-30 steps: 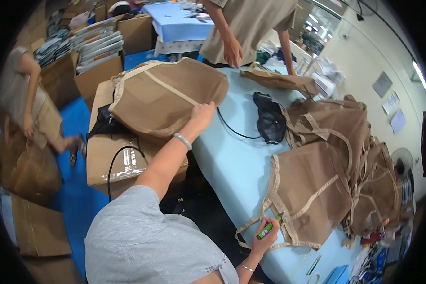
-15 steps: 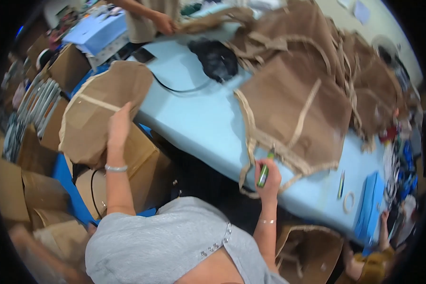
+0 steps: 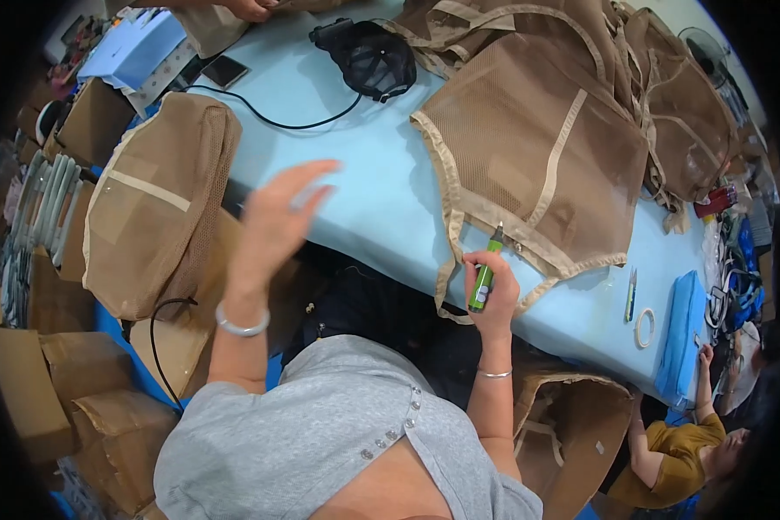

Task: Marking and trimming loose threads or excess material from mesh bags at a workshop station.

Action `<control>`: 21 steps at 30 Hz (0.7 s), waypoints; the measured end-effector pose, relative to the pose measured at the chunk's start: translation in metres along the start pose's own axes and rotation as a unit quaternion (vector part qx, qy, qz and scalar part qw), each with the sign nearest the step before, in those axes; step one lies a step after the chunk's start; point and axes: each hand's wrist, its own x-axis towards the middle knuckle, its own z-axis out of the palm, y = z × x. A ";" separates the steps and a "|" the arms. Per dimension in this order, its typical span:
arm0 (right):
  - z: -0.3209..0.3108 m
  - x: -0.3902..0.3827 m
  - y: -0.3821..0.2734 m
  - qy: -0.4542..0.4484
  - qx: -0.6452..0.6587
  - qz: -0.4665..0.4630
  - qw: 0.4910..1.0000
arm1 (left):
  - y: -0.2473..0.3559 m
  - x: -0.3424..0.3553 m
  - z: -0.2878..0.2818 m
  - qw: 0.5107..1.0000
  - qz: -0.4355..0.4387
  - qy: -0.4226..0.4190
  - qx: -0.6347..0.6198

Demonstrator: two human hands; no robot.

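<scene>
In my right hand [image 3: 492, 293] is a green pen-shaped tool [image 3: 484, 279] with a dark pointed tip, held upright beside the tan-edged hem of a brown mesh piece [image 3: 529, 147]. That mesh piece lies flat on the light blue table [image 3: 347, 212], a tan strip running across it. My left hand [image 3: 277, 217] is raised over the table's near left edge, blurred, thumb and fingers apart, with nothing in it. To its left, a folded brown mesh piece [image 3: 152, 230] with a tan strip rests over cardboard boxes, apart from the hand.
More brown mesh pieces [image 3: 685, 113] are heaped at the far right. A black cap [image 3: 373, 61] with a cable and a phone [image 3: 224, 71] lie at the back. A cutter [image 3: 631, 295], tape ring [image 3: 644, 328] and blue pouch [image 3: 680, 338] lie at right. Another person [image 3: 680, 451] is at lower right.
My left hand has let go of the folded mesh piece at left and moved right, toward the table. The pen-shaped tool stays in my right hand. The view has shifted slightly.
</scene>
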 end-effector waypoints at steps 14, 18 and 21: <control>-0.005 0.003 -0.001 -0.003 0.044 0.067 0.997 | 0.002 0.016 0.156 0.966 0.175 -0.126 -0.141; -0.018 0.026 -0.005 0.008 0.110 0.114 0.987 | 0.001 0.022 0.153 0.960 0.165 -0.166 -0.154; -0.017 0.036 0.000 -0.011 0.117 0.170 0.978 | 0.001 0.023 0.153 0.958 0.161 -0.177 -0.157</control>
